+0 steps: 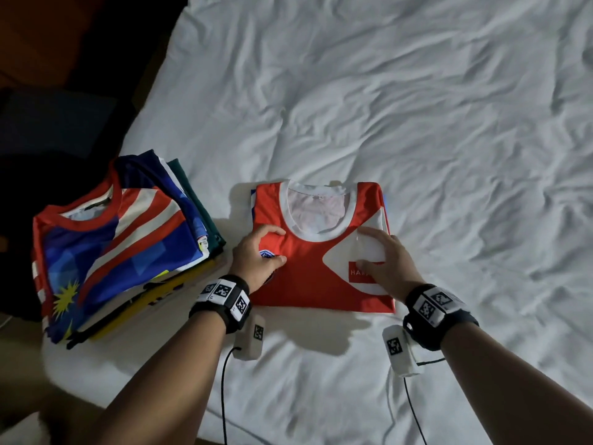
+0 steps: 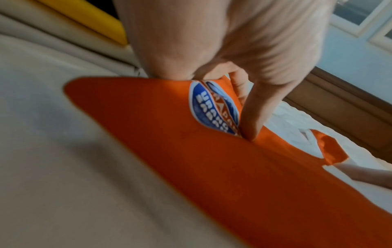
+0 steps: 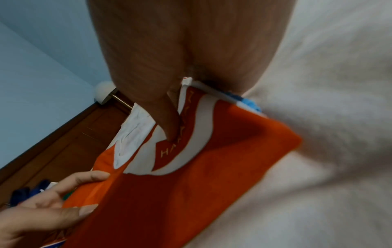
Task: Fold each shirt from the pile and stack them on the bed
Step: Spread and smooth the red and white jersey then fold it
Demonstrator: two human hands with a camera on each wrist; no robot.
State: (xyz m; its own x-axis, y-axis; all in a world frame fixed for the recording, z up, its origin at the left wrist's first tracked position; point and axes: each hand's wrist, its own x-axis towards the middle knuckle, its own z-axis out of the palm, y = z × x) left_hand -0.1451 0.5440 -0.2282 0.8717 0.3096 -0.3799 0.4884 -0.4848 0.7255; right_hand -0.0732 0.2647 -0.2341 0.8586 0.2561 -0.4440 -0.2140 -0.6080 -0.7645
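Note:
A folded red and white shirt lies collar-up on the white bed sheet. My left hand rests on its left part, thumb pressing beside a blue oval badge. My right hand lies on the shirt's white patch at the right, thumb on a small red label. Both hands spread on top of the cloth without pinching it. To the left stands a stack of folded shirts, topped by a blue, red and white one.
The bed's left edge runs just beyond the stack, with dark floor past it. Cables hang from both wrist units over the near sheet. The wrinkled sheet stretches far and right. A wooden panel borders the bed.

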